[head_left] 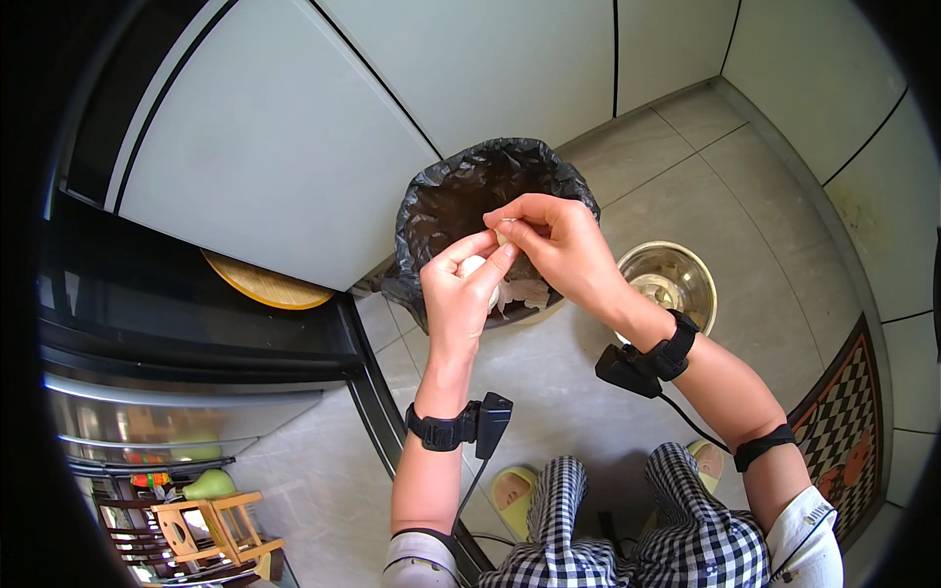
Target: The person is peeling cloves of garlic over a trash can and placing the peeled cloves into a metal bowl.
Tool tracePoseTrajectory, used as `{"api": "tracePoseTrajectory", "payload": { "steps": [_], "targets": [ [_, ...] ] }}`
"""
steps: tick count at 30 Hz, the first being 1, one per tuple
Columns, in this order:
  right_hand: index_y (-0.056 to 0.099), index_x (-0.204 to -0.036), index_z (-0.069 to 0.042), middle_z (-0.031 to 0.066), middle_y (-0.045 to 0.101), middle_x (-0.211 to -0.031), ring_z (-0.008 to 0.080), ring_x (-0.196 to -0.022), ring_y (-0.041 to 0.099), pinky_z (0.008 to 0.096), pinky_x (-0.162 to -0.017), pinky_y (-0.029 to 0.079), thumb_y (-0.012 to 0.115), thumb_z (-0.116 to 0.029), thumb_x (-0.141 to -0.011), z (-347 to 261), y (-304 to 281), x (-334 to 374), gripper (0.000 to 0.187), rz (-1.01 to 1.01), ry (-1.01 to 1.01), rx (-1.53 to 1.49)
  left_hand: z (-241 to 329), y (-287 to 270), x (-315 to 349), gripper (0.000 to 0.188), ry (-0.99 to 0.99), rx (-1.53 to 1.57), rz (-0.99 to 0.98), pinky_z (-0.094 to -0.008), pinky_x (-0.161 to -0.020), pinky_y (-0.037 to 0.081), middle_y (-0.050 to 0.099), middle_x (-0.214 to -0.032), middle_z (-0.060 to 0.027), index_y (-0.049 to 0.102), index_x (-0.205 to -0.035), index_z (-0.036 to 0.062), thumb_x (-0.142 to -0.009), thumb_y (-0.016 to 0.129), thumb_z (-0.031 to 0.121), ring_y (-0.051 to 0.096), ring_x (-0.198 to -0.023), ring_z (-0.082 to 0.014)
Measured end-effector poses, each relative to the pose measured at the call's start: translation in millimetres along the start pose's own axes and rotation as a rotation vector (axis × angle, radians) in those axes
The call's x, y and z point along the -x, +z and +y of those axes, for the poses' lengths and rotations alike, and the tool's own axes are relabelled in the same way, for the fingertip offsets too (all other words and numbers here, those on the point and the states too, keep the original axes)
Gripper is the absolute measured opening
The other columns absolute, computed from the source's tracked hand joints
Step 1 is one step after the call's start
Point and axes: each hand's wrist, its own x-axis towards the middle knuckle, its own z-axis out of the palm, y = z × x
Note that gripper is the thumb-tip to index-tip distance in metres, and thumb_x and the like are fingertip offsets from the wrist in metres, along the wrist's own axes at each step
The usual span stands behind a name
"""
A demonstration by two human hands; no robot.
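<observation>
Over a bin lined with a black bag (417,201), my two hands meet with their fingertips almost touching. My left hand (453,299) is closed round a whitish garlic bulb (472,266), partly hidden by the fingers. Thumb and index finger of my right hand (569,245) pinch a small pale garlic piece (503,235) at the left fingertips. Crumpled pale scraps (526,292) lie at the bin's near side, below the hands. To the right of the bin, a shiny metal bowl (708,294) stands on the floor, partly covered by my right wrist.
White cabinet fronts (284,127) rise behind and left of the bin. A round wooden board (265,284) sits on a dark shelf at left. Green slippers (512,495) are on the tiled floor below me. A checkered mat (848,421) lies at right; a cable hangs from each wrist strap.
</observation>
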Motion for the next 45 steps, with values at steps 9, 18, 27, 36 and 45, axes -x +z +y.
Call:
{"api": "tracePoseTrajectory", "payload": {
  "steps": [9, 18, 27, 36, 45],
  "targets": [
    [0.065, -0.093, 0.007, 0.0154, 0.070, -0.082, 0.0194, -0.077, 0.069, 0.0306, -0.069, 0.053, 0.054, -0.005, -0.088, 1, -10, -10, 0.016, 0.078, 0.089, -0.138, 4, 3, -1, 0.023, 0.107, -0.020, 0.010, -0.0168, -0.064, 0.045, 0.068, -0.090, -0.0035, 0.068, -0.102, -0.0028, -0.080, 0.073, 0.004, 0.058, -0.072, -0.0036],
    [0.066, -0.105, 0.003, 0.0183, 0.060, -0.122, 0.0297, -0.113, 0.056, 0.0397, -0.093, 0.045, 0.059, -0.015, -0.089, 10, -26, -3, 0.025, -0.106, -0.224, 0.405, 1, -18, -5, 0.025, 0.197, -0.203, 0.000, -0.0214, -0.077, 0.047, 0.068, -0.095, -0.0048, 0.069, -0.103, -0.0002, -0.078, 0.072, 0.000, 0.061, -0.086, -0.0079],
    [0.066, -0.102, 0.003, 0.0081, 0.068, -0.085, 0.0097, -0.075, 0.063, 0.0253, -0.064, 0.051, 0.070, -0.014, -0.085, -7, -13, 2, 0.025, -0.154, 0.118, 0.041, -7, -2, -2, 0.018, 0.296, -0.392, 0.051, -0.0218, -0.073, 0.048, 0.067, -0.090, -0.0023, 0.068, -0.097, 0.0002, -0.079, 0.073, 0.002, 0.058, -0.082, -0.0063],
    [0.068, -0.095, 0.005, 0.0142, 0.069, -0.086, 0.0215, -0.074, 0.068, 0.0321, -0.070, 0.053, 0.065, -0.009, -0.084, 5, -14, 1, 0.018, -0.081, 0.109, -0.058, -12, -8, -3, 0.016, 0.343, -0.438, 0.053, -0.0227, -0.069, 0.048, 0.067, -0.086, -0.0025, 0.067, -0.091, -0.0008, -0.078, 0.075, 0.003, 0.057, -0.080, -0.0055],
    [0.067, -0.094, 0.001, 0.0135, 0.066, -0.090, 0.0275, -0.079, 0.064, 0.0357, -0.072, 0.051, 0.066, -0.010, -0.081, 5, -6, 11, 0.017, -0.015, -0.121, 0.223, -2, 0, 4, 0.021, 0.519, -0.831, 0.199, -0.0278, -0.070, 0.049, 0.065, -0.080, -0.0064, 0.066, -0.090, 0.0000, -0.071, 0.077, 0.002, 0.063, -0.073, -0.0158]
  ]
}}
